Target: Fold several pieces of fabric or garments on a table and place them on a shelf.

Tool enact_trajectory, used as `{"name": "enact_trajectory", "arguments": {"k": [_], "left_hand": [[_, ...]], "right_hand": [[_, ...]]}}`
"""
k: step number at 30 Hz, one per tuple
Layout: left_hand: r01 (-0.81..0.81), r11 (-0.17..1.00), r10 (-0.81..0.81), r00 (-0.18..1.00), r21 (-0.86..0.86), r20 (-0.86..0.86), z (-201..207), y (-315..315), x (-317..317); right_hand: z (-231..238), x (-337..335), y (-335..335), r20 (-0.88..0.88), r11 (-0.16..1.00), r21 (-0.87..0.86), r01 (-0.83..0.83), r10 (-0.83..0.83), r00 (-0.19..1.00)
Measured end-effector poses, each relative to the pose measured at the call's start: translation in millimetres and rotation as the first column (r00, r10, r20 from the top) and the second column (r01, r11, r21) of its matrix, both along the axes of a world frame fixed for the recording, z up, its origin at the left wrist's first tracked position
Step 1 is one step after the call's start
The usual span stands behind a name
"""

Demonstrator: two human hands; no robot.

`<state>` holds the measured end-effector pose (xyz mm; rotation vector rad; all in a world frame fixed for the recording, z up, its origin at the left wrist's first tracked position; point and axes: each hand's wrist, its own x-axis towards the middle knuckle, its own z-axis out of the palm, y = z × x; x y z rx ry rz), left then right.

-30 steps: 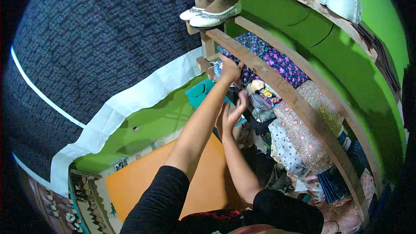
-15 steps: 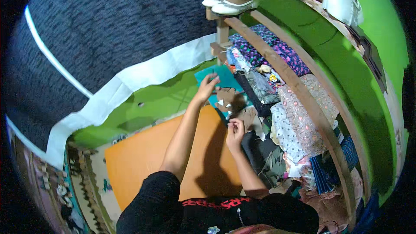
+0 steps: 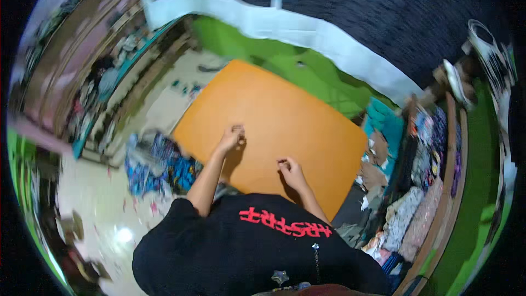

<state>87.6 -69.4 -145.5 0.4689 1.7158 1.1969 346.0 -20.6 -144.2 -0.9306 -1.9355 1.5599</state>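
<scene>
A large flat orange panel lies before me; cannot tell whether it is a mat, a mattress or a board. Over its near left part hovers my left hand, fingers loosely bent and apart, with nothing visible in them. My right hand is above the panel's near middle, its thumb and fingertips slightly parted and holding nothing I can see. Both hands are a little blurred, and the left one casts a shadow on the orange surface.
Folded clothes pile up on the right behind wooden rails. Teal cloth with brown and white scraps lies past the panel's right edge. A blue patterned cloth heap sits on the pale floor at left, near a cluttered rack.
My view has swung left, bringing the whole orange panel and left floor into sight. Both hands have left the teal cloth and scraps and are now over the panel.
</scene>
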Motion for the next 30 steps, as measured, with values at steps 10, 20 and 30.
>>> {"name": "enact_trajectory", "arguments": {"k": [10, 20, 30], "left_hand": [[-0.149, 0.988, 0.155, 0.968, -0.046, 0.197, 9, -162, -41], [-0.681, 0.726, 0.686, 0.709, -0.091, 0.163, -25, -379, -121], [-0.972, 0.149, 0.953, 0.091, -0.182, 0.290, -128, -517, -145]], "right_hand": [[28, -138, -63, 0.098, 0.894, 0.050, -0.445, 0.439, 0.893], [2, -255, -212, 0.060, 0.738, -0.116, -0.665, 0.673, 0.737], [-46, -335, -222, 0.220, 0.613, -0.031, -0.790, 0.775, 0.593]]}}
